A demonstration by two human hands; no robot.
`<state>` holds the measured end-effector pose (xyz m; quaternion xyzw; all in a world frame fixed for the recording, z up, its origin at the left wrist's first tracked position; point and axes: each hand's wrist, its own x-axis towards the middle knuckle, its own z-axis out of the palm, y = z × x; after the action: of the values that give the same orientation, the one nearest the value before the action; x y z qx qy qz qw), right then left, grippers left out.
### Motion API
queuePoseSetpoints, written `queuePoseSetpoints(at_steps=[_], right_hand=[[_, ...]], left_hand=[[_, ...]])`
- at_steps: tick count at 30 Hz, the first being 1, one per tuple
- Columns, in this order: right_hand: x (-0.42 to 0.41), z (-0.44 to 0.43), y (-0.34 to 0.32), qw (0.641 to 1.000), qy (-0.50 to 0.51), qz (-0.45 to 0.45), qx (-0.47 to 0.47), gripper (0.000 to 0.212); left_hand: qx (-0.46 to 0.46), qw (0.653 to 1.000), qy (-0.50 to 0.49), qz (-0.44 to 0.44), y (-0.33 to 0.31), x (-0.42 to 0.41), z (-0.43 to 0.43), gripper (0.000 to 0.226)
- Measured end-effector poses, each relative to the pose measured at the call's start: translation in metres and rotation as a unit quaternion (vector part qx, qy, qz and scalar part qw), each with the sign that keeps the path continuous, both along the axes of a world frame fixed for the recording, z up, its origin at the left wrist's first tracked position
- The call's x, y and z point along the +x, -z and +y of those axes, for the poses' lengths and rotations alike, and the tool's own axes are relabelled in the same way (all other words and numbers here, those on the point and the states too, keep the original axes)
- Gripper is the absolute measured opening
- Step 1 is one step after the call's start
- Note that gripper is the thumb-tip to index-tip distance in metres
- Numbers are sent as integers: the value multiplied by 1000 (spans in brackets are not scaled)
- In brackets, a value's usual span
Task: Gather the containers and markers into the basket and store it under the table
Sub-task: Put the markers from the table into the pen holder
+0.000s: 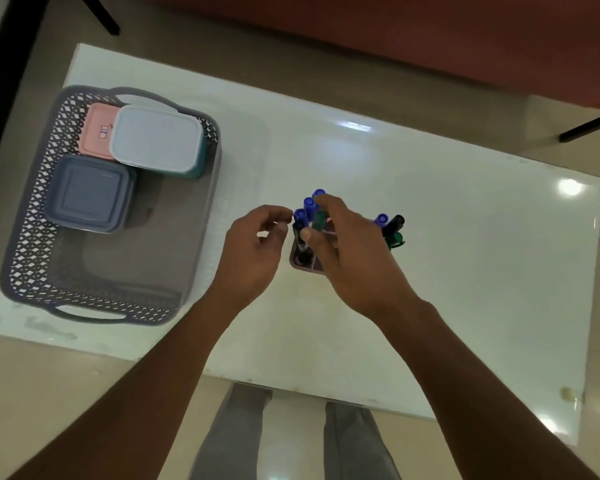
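White table (pixel 430 209) is carrying a grey lattice basket (pixel 32 244) at its left end. Basket is holding three lidded containers: white-lidded teal (pixel 156 140), grey (pixel 87 192), pink (pixel 96 131) bearing a small label, too blurred to read. Markers (pixel 309 206) are standing in a mauve divided holder (pixel 300 263) mid-table. Right hand (pixel 354 258) is reaching over the holder, fingers closing round the capped markers. Left hand (pixel 253 251) is hovering just beside, fingers loosely curled, holding nothing.
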<state>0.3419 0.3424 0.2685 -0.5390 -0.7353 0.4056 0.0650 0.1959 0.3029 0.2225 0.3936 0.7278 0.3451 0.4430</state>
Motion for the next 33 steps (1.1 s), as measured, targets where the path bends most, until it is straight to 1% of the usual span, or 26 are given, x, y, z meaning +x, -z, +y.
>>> queuePoseSetpoints(at_steps=[4, 7, 9, 11, 13, 15, 17, 19, 20, 23, 24, 25, 26, 28, 29, 30, 31, 33], right_hand=[[-5, -8, 0, 1000, 11, 9, 12, 35], [-6, -11, 6, 999, 22, -25, 32, 32], [-9, -14, 11, 996, 25, -55, 60, 20], [-12, -18, 15, 995, 31, -67, 64, 11], [-16, -22, 19, 994, 34, -72, 70, 11], [-18, -24, 21, 990, 48, -67, 114, 15], [-17, -25, 17, 982, 95, -37, 161, 18], [-10, -27, 10, 967, 172, -13, 186, 24], [-3, -28, 7, 955, 221, -7, 199, 26], [27, -29, 1, 894, 374, -33, 245, 28], [39, -28, 4, 872, 425, -37, 242, 29], [50, -26, 10, 851, 477, -29, 218, 28], [61, -25, 19, 833, 526, -8, 169, 26], [77, -27, 39, 815, 576, 67, 0, 24], [83, -29, 48, 810, 571, 103, -89, 22], [87, -32, 56, 810, 550, 129, -159, 21], [90, -33, 63, 816, 521, 141, -206, 22], [86, -34, 71, 826, 478, 168, -246, 27]], left_hand=[[-14, 1000, -7, -4, 14, -2, -12, 29], [-19, 1000, 6, -3, 20, -1, -18, 29], [-20, 1000, 23, -9, 21, 0, -21, 29], [-20, 999, 39, -15, 22, 2, -22, 30], [-26, 998, 47, -16, 21, 5, -23, 30], [-38, 998, 44, -13, 21, 7, -23, 30], [-50, 998, 33, -18, 22, 7, -22, 30], [-53, 998, 36, -18, 24, 6, -22, 30], [-54, 997, 42, -19, 24, 5, -23, 29], [-67, 996, 45, -39, 31, 0, -23, 29], [-73, 995, 38, -52, 35, -1, -22, 29], [-79, 995, 30, -62, 37, -2, -20, 30], [-87, 994, 17, -70, 39, -4, -19, 32], [-110, 989, -9, -97, 41, -3, -17, 30], [-123, 986, -18, -110, 42, -1, -15, 29], [-133, 983, -23, -121, 43, 1, -14, 29], [-136, 981, -24, -134, 43, 4, -12, 30], [-135, 979, -25, -151, 45, 7, -11, 31]])
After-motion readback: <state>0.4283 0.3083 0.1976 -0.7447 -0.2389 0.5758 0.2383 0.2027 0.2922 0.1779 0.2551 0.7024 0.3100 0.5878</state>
